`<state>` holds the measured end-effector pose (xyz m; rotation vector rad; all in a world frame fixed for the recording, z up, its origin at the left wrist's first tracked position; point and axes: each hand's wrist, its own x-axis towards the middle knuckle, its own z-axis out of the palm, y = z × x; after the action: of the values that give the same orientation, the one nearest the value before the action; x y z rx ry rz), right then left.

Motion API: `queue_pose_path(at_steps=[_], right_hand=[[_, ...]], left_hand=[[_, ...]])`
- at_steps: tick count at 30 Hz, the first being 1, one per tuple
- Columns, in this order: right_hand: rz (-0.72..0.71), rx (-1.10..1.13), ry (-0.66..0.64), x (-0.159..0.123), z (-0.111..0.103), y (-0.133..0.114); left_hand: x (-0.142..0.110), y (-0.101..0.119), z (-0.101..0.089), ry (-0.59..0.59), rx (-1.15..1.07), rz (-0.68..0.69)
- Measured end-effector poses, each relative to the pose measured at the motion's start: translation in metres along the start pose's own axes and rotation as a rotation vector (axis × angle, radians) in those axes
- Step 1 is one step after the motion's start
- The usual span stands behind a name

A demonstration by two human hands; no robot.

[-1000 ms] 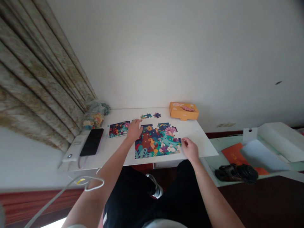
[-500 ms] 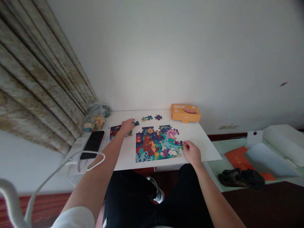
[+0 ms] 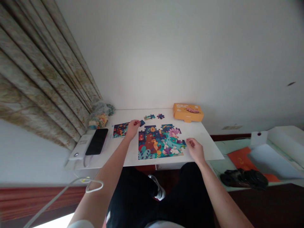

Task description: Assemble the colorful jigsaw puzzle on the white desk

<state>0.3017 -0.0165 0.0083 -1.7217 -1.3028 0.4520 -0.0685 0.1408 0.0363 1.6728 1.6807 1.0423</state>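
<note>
My left hand (image 3: 133, 129) pinches a dark blue puzzle piece (image 3: 142, 123) just above the upper left corner of the jigsaw puzzle (image 3: 156, 144). Partly joined, the puzzle shows a bear, rabbits and plants, with a gap at its upper right. My right hand (image 3: 195, 150) is beside the puzzle's right edge, its fingers curled together; whether anything small is between them is hidden. A reference picture card (image 3: 120, 130) lies partly behind my left hand. Farther back are a joined pair of pieces (image 3: 149, 117) and a purple loose piece (image 3: 161, 116).
An orange puzzle box (image 3: 188, 112) stands at the back right of the white table (image 3: 209, 148). On the left are a phone (image 3: 97, 141), a white power bank (image 3: 81, 147) and a plastic bag (image 3: 99, 117). A white cable (image 3: 54, 199) hangs near my left forearm.
My left hand has brought its piece slightly right, toward the puzzle's upper left corner. My right hand has drawn back a little from the puzzle's right edge. The camera view has shifted.
</note>
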Motion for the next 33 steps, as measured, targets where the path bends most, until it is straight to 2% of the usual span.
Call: queue_pose_path(at_steps=[2, 4, 9, 11, 14, 16, 20, 22, 24, 28, 33], right_hand=[[-0.04, 0.065, -0.024, -0.006, 0.008, -0.018], [-0.08, 0.17, -0.108, -0.015, 0.023, -0.044], [-0.078, 0.372, -0.414, -0.032, 0.072, -0.103], [-0.127, 0.392, -0.434, -0.033, 0.085, -0.114], [-0.159, 0.399, -0.41, -0.032, 0.094, -0.115], [-0.079, 0.451, -0.429, -0.033, 0.097, -0.113], [0.292, 0.749, -0.441, -0.045, 0.102, -0.113], [0.461, 0.918, -0.41, -0.052, 0.104, -0.117], [0.567, 1.042, -0.382, -0.057, 0.106, -0.121], [0.651, 1.12, -0.387, -0.06, 0.105, -0.123], [0.628, 1.056, -0.386, -0.064, 0.108, -0.12]], left_hand=[[-0.027, 0.004, 0.005, 0.007, -0.246, -0.011], [-0.058, 0.011, 0.012, -0.016, -0.461, -0.021], [-0.125, 0.034, 0.032, -0.126, -0.513, 0.029], [-0.14, 0.04, 0.036, -0.16, -0.562, -0.001], [-0.15, 0.044, 0.037, -0.152, -0.683, -0.081], [-0.153, 0.044, 0.036, -0.098, -0.772, -0.125], [-0.157, 0.047, 0.038, 0.01, -0.941, -0.197], [-0.16, 0.051, 0.041, 0.003, -0.995, -0.225], [-0.163, 0.056, 0.043, -0.023, -1.019, -0.248], [-0.166, 0.063, 0.045, -0.013, -1.019, -0.258], [-0.167, 0.06, 0.047, -0.005, -0.956, -0.222]])
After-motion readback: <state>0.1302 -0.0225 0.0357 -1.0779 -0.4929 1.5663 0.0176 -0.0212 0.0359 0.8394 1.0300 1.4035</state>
